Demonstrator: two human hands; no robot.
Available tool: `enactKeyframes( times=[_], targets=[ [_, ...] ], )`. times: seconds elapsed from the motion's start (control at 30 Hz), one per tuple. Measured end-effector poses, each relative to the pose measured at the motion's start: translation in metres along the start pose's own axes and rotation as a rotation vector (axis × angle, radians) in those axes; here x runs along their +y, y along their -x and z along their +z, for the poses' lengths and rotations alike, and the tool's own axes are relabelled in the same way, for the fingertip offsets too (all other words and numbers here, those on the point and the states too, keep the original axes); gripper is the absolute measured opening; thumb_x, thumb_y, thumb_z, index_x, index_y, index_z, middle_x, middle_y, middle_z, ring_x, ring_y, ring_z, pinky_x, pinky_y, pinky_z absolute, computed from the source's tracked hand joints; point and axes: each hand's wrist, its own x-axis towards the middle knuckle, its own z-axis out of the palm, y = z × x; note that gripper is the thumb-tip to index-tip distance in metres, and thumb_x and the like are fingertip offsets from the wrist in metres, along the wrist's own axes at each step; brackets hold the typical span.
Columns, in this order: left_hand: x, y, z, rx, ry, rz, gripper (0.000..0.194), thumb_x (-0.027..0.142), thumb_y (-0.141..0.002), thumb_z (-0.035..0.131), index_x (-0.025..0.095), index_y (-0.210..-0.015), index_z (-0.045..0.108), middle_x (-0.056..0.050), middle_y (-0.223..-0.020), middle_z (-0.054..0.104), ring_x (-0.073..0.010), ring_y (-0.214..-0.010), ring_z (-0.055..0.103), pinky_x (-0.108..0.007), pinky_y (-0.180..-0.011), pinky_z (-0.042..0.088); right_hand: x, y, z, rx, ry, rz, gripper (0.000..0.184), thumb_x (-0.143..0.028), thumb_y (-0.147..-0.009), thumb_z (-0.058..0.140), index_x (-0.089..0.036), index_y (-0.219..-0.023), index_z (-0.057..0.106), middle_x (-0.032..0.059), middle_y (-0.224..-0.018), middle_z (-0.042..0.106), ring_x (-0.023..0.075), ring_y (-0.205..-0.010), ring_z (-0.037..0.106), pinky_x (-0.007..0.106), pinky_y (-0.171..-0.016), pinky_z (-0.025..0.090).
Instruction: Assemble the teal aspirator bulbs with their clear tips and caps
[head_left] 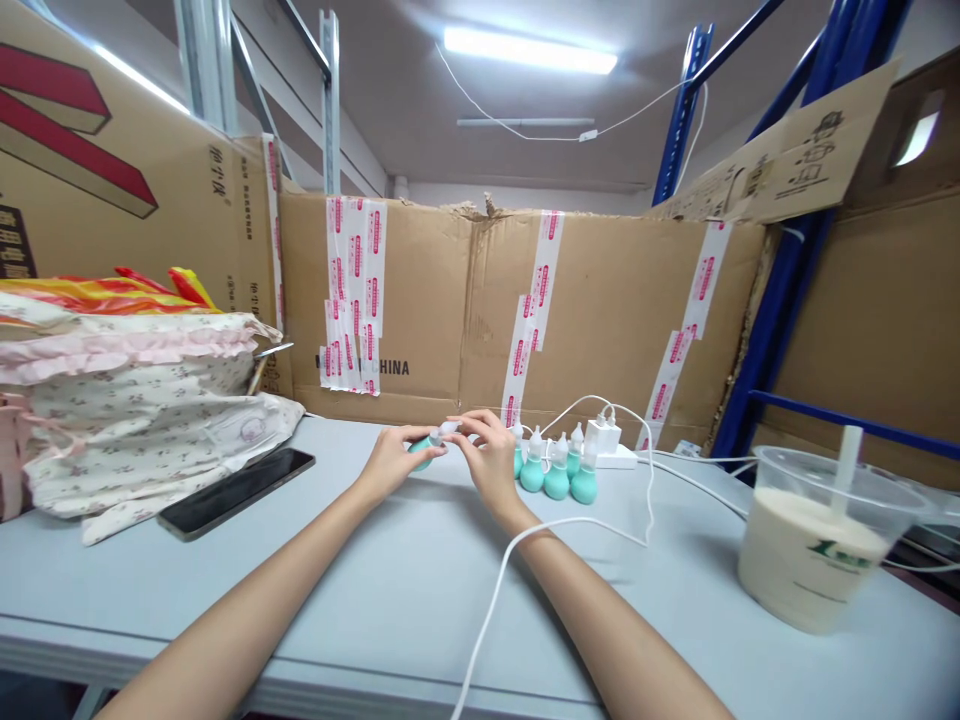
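Near the back of the table, my left hand [387,464] is closed around the teal bulb of a small bulb syringe [424,456]. My right hand [489,458] pinches its whitish, see-through nozzle [448,428], which points to the right. The fingers hide part of the join between bulb and nozzle. Just right of my right hand, several like bulb syringes [556,482] stand upright in a cluster, with teal bulbs below and clear tips on top. My right hand partly covers the leftmost one.
A white cable [504,570] crosses over my right forearm from a white charger [602,437] on a power strip. At right stands a drink cup [806,560] with a straw. A phone [236,492] and floral cloth bag [150,420] lie left. Taped cardboard [427,290] walls the back.
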Motion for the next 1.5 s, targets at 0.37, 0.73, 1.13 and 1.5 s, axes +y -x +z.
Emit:
enactKeyframes(
  times=[0.37, 0.73, 1.13, 1.5],
  targets=[
    [-0.012, 0.003, -0.003, 0.232, -0.381, 0.180, 0.031, 0.042, -0.080, 0.053, 0.021, -0.100, 0.064, -0.005, -0.090, 0.066, -0.0190, -0.083, 0.057, -0.029, -0.074, 0.041, 0.001, -0.027, -0.014, 0.118, -0.707, 0.544, 0.035, -0.046, -0.063, 0.067, -0.018, -0.085, 0.065, 0.0038, -0.089, 0.065, 0.0128, -0.074, 0.057, 0.021, -0.054, 0.041],
    [0.002, 0.009, -0.010, 0.481, -0.650, 0.467, 0.021, 0.032, -0.086, 0.048, 0.018, -0.098, 0.058, -0.005, -0.087, 0.064, -0.0179, -0.083, 0.054, -0.031, -0.078, 0.035, 0.002, -0.023, -0.009, -0.215, -0.913, 0.661, 0.034, -0.052, -0.071, 0.057, -0.020, -0.083, 0.059, 0.0008, -0.090, 0.061, 0.0081, -0.061, 0.052, 0.019, -0.049, 0.033],
    [-0.037, 0.002, -0.012, 0.194, -0.762, 0.130, 0.025, 0.038, -0.083, 0.050, 0.020, -0.097, 0.060, -0.005, -0.092, 0.065, -0.0208, -0.088, 0.052, -0.035, -0.080, 0.031, 0.038, 0.029, 0.035, -0.394, 0.654, 0.233, 0.022, -0.023, -0.080, 0.052, -0.020, -0.101, 0.058, 0.0054, -0.095, 0.063, 0.0187, -0.088, 0.057, 0.028, -0.071, 0.039],
    [-0.043, 0.002, -0.006, -0.123, -0.695, 0.182, 0.027, 0.038, -0.080, 0.054, 0.021, -0.099, 0.064, -0.004, -0.092, 0.066, -0.0205, -0.088, 0.052, -0.033, -0.079, 0.037, 0.022, 0.022, 0.028, -0.284, 0.636, -0.082, 0.020, -0.023, -0.086, 0.047, -0.022, -0.106, 0.052, 0.0045, -0.105, 0.054, 0.0165, -0.092, 0.052, 0.025, -0.068, 0.039]
  ],
)
